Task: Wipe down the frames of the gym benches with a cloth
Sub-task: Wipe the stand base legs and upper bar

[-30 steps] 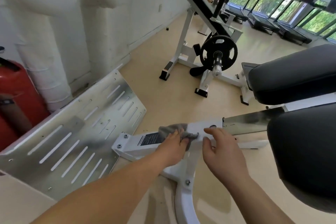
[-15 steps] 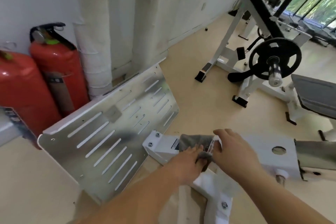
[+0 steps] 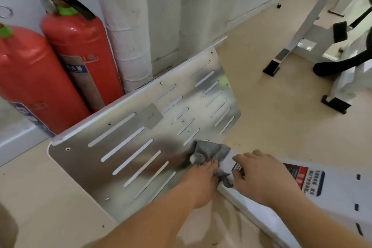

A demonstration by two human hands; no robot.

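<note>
My left hand (image 3: 201, 179) grasps the crumpled grey microfibre cloth (image 3: 213, 152), fingers curled over it and pressing it down on the very end of the white painted steel beam of the bench frame (image 3: 338, 217). A second ago that cloth sat mid-beam, near a round hole in the top face. Since then it has slid all the way along to where the beam meets the slanted, slotted silver metal footplate (image 3: 80, 167), and the cloth's far edge now touches the plate.

My right hand (image 3: 257, 175) has followed it along. It holds nothing; its fingers are spread and rest on the beam just beside the cloth, with the fingertips on a small printed sticker. A larger red-and-blue label (image 3: 302, 179) lies further back on the same face.

My view has swung left and down with the stroke, so two red cylindrical fire extinguishers (image 3: 80, 52) now stand in plain sight against the wall behind the plate. The black seat pads have dropped out of sight.

I judge this top face done along its length. The beam's side faces, the joint at the plate and the plate itself look like the next surfaces to wipe. The second white bench frame (image 3: 296, 36), standing well apart on the beige floor (image 3: 271, 117), appears untouched so far.
</note>
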